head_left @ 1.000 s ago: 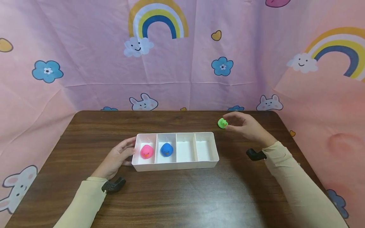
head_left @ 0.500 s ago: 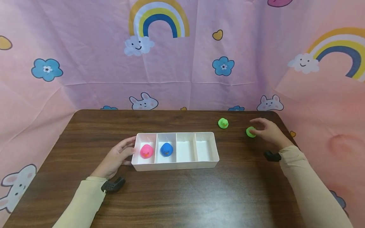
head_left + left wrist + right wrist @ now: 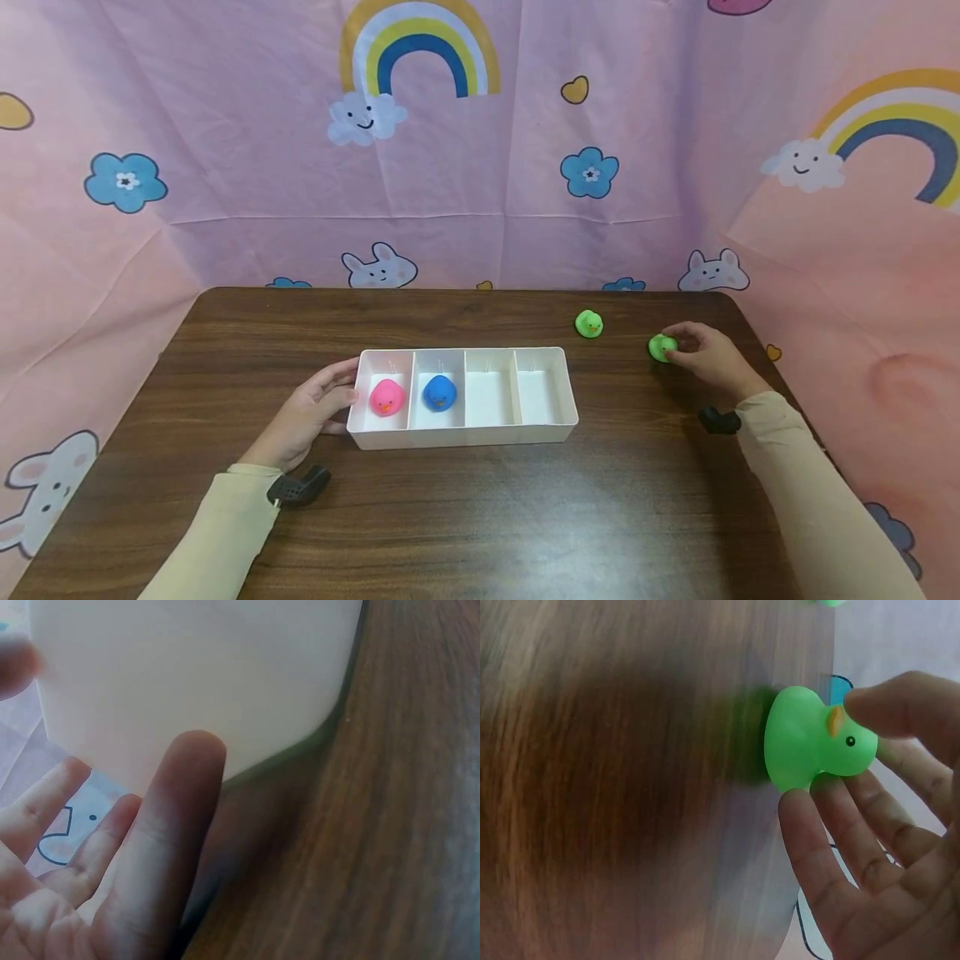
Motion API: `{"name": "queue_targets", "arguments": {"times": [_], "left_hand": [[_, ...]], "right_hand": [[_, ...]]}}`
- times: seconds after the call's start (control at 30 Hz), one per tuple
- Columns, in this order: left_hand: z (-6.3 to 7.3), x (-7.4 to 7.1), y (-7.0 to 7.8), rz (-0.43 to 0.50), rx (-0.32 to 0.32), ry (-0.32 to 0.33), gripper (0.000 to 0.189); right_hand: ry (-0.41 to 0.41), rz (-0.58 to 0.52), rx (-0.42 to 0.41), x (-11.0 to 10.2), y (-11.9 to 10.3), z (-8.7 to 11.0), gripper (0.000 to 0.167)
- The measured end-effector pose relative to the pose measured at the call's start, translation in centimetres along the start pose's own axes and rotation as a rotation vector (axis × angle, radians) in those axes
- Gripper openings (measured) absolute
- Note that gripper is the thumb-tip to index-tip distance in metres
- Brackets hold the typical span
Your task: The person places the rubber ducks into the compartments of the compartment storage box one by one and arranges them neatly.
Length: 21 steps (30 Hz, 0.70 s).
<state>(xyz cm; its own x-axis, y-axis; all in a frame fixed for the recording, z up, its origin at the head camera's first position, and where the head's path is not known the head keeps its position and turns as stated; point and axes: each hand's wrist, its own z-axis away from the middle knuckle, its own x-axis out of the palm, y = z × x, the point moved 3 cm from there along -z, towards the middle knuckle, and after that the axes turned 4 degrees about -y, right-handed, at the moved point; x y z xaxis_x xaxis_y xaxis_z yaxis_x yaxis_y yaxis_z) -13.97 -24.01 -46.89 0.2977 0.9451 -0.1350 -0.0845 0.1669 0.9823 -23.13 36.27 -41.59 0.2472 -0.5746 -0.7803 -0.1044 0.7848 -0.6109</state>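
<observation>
At the right of the head view, my right hand (image 3: 708,360) holds a green rubber duck (image 3: 799,739) on the table. Its thumb is at the duck's head and the fingertips are along its body. Another green rubber duck (image 3: 588,324) sits to its left. My left hand (image 3: 303,414) touches the left end of a white divided tray (image 3: 457,437), with fairly straight fingers (image 3: 184,772) against the end wall. A pink rubber duck (image 3: 387,398) is in the leftmost compartment and a blue one (image 3: 439,393) in the compartment beside it.
The dark wooden table (image 3: 465,517) has a rounded far edge with a pink patterned cloth (image 3: 450,183) hanging behind and along the sides. Two compartments at the tray's right hold nothing. A black band device (image 3: 300,487) is on each wrist.
From beside the left green duck, my right hand has moved right to the other green duck, whose face now shows. My left hand and the tray have stayed in place.
</observation>
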Motion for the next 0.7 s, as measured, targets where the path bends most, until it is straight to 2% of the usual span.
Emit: {"name": "queue_targets", "arguments": {"times": [0.37,0.7], "left_hand": [[-0.17,-0.01,-0.52,0.026,0.015,-0.011,0.06],[0.01,0.09,-0.02,0.022,0.01,-0.005,0.062]], "right_hand": [[0.015,0.03,0.026,0.48,0.32,-0.4,0.034],[0.018,0.018,0.049,0.61,0.44,-0.47,0.033]]}}
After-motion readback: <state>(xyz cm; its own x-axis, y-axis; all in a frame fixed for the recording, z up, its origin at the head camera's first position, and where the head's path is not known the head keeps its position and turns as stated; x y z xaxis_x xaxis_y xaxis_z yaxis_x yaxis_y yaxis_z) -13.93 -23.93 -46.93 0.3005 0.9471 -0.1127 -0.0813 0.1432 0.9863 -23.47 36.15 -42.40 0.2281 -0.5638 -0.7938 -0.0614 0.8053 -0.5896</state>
